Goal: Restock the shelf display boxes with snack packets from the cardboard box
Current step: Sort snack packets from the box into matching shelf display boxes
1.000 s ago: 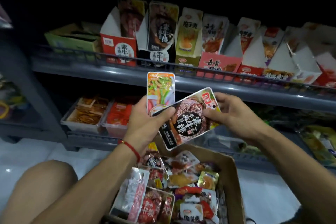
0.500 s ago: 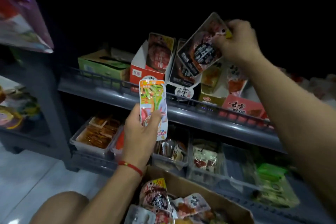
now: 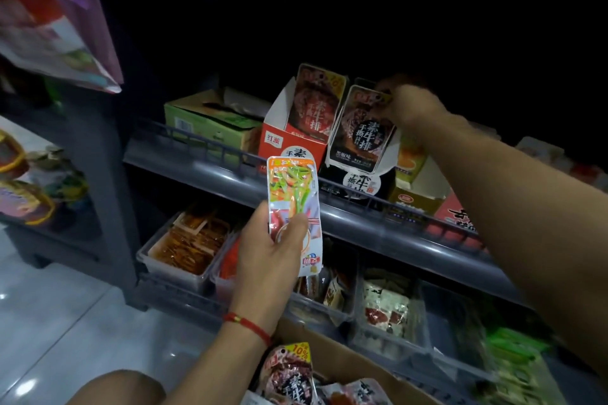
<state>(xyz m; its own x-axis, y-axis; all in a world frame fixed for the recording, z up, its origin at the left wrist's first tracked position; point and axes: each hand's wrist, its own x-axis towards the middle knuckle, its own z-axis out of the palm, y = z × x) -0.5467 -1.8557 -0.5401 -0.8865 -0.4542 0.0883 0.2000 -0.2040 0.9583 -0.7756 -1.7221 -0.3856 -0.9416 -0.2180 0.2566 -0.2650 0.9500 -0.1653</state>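
Two hands were in view, each holding one snack packet. Right hand [image 3: 406, 105] reached up to the upper shelf [image 3: 394, 223], fingers pinched on the top corner of a dark beef-steak packet [image 3: 360, 131]. That packet stood upright, lower end inside the black display box [image 3: 357, 181], just behind the shelf's front rail. Left hand [image 3: 273, 260] was lower, in front of the shelf's front edge, thumb and fingers clamped round the lower half of an orange-and-green packet [image 3: 292, 204], held upright and apart from any box.

Red display box [image 3: 289, 145] sat touching the black one on its left side, with a red packet [image 3: 314, 105] standing in it. Green box [image 3: 210, 122] lay further left on the same shelf, flaps loose. Yellow box [image 3: 414, 194] and pink box [image 3: 457, 217] sat right of the black one, partly hidden by the right forearm.

Lower shelf carried clear plastic tubs [image 3: 184, 246] of orange-brown snacks at the left end and more tubs of mixed packets toward the right; contents blurry.

Cardboard box [image 3: 332, 348] sat at the bottom edge of the view, below the left wrist, open, with several packets inside, one dark with a yellow 10% tag [image 3: 291, 371]. Red string bracelet [image 3: 248, 325] was on the left wrist. A bare knee [image 3: 115, 388] showed at bottom left, over pale floor tiles [image 3: 65, 322].
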